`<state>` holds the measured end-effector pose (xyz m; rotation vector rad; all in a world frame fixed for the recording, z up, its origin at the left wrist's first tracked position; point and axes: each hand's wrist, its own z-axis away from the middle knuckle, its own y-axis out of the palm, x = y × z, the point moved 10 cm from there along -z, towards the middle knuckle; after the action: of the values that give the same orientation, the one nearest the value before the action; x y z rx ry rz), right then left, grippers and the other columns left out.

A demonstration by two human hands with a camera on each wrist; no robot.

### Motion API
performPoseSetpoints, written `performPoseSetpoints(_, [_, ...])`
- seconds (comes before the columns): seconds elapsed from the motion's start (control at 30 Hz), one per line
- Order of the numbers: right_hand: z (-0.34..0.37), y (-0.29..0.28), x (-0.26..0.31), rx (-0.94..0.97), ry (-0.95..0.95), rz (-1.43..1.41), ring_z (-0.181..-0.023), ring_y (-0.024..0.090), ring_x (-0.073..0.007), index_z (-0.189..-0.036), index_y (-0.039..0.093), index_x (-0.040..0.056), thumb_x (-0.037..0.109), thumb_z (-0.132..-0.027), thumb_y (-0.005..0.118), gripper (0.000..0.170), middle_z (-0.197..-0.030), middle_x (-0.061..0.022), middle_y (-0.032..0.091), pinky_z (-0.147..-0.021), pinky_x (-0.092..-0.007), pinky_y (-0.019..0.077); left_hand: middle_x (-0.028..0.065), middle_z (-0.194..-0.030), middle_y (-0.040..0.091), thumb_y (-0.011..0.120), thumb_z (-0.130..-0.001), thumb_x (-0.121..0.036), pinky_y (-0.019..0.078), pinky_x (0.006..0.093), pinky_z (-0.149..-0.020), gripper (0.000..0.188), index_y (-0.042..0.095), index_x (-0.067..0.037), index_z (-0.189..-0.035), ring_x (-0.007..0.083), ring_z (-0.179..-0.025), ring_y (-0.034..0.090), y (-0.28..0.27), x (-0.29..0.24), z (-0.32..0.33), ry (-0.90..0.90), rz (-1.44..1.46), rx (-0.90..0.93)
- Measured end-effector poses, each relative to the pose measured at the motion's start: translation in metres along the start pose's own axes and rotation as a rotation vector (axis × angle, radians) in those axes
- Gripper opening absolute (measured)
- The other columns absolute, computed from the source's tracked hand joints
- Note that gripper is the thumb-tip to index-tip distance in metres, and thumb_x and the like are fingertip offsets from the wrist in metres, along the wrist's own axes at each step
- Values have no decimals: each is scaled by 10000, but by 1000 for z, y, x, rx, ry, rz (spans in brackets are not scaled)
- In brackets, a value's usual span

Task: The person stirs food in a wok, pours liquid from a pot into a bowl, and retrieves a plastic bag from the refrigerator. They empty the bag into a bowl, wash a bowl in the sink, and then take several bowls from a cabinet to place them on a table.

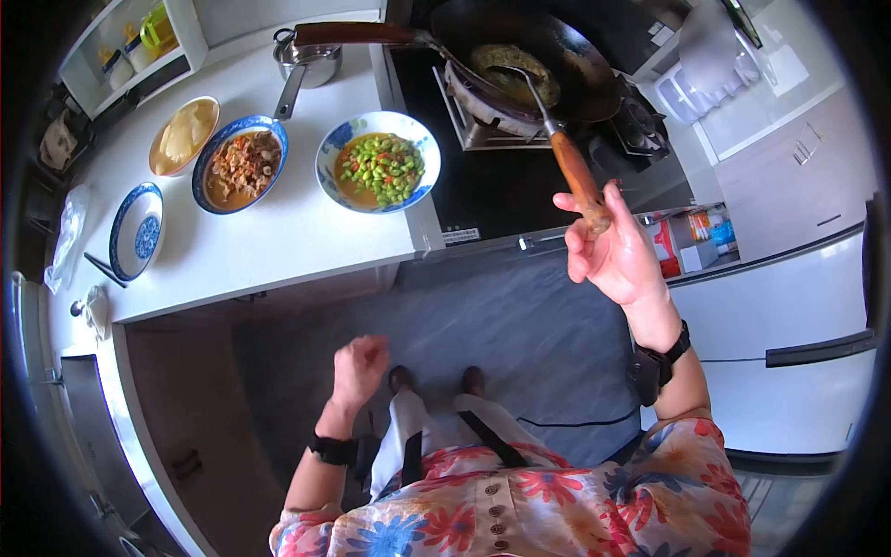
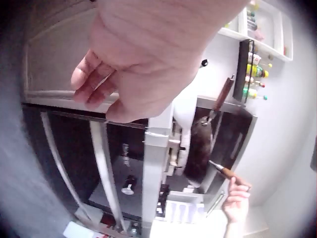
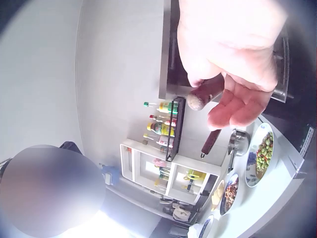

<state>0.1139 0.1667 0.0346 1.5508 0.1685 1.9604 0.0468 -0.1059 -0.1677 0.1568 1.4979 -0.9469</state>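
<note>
We've got a long metal utensil with a reddish-brown wooden handle (image 1: 577,172) slanting into the dark round wok (image 1: 594,79) over the far black stovetop (image 1: 492,195), its tip down in brownish food (image 1: 509,58). Left of that, a blue-and-white bowl (image 1: 428,153) of green beans (image 1: 380,167) sits on the white counter (image 1: 306,237), and the wok's long brown handle (image 1: 362,34) juts out towards a small steel saucepan (image 1: 320,67). Our right hand (image 1: 617,255) is palm up, fingers curled lightly round the utensil's near end; our left hand (image 1: 358,371) hangs loosely half-curled, holding nothing.
</note>
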Motion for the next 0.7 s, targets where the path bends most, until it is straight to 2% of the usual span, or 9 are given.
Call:
performPoseSetpoints(0.07, [4,-6,-6,-12,21,18,-510,545,-200,-1173,489,-5,496,-920,333,582,-696,-118,588,-484,-299,452,79,-762,640,582,-793,-93,477,243,-598,242,600,11,-1011,135,-652,595,-11,-12,-27,-96,432,-24])
performPoseSetpoints(0.1, [6,-10,-10,-14,35,6,-513,545,-196,-1188,478,-2,498,-921,328,586,-700,-118,588,-486,-298,454,59,-750,622,563,-823,-92,475,236,-611,270,565,60,-1047,105,-673,564,-21,-29,-44,-72,608,-18])
performPoseSetpoints(0.13, [10,-17,-14,-28,43,29,-518,545,-191,-1211,458,1,496,-922,322,589,-704,-116,588,-490,-298,459,100,-782,627,559,-828,-98,486,247,-616,360,496,67,-1142,139,-682,591,-34,-45,-60,-41,666,-44])
performPoseSetpoints(0.2, [21,-31,-25,-61,36,86,-519,548,-188,-1186,486,6,432,-937,342,515,-692,-112,585,-484,-302,465,143,-860,620,548,-847,-128,500,266,-629,462,389,62,-1236,180,-714,615,-54,-62,-88,-90,857,-156])
performPoseSetpoints(0.23, [27,-41,-31,-86,46,120,-519,550,-189,-1176,497,7,406,-942,352,485,-687,-111,585,-482,-304,466,182,-931,601,536,-864,-159,519,294,-647,520,304,51,-1279,229,-754,631,-56,-64,-103,-101,907,-156])
performPoseSetpoints(0.27, [34,-42,-35,-66,45,119,-519,550,-189,-1176,497,7,406,-942,352,485,-687,-111,585,-482,-304,466,181,-931,605,512,-879,-157,529,295,-648,467,325,51,-1253,229,-755,636,-54,-63,-120,-97,959,-144])
performPoseSetpoints(0.33, [50,-62,-46,-183,76,86,-520,554,-195,-1143,522,6,355,-945,378,426,-681,-115,585,-478,-310,469,180,-932,609,489,-895,-155,539,296,-650,415,346,51,-1226,230,-756,641,-51,-56,-144,-82,1001,-139])
performPoseSetpoints(0.4, [65,-80,-53,-214,71,71,-521,556,-201,-1134,527,6,346,-943,387,414,-682,-117,586,-479,-313,469,195,-933,607,471,-901,-143,553,307,-655,360,374,66,-1178,255,-754,648,-40,-51,-158,-104,1164,-87])
performPoseSetpoints(0.7, [128,-139,-71,-403,61,-15,-526,557,-227,-1105,545,6,312,-940,406,374,-689,-126,590,-491,-326,470,222,-969,598,459,-900,-124,558,316,-670,307,413,89,-1117,278,-802,646,-53,-44,-201,-22,1170,-193])
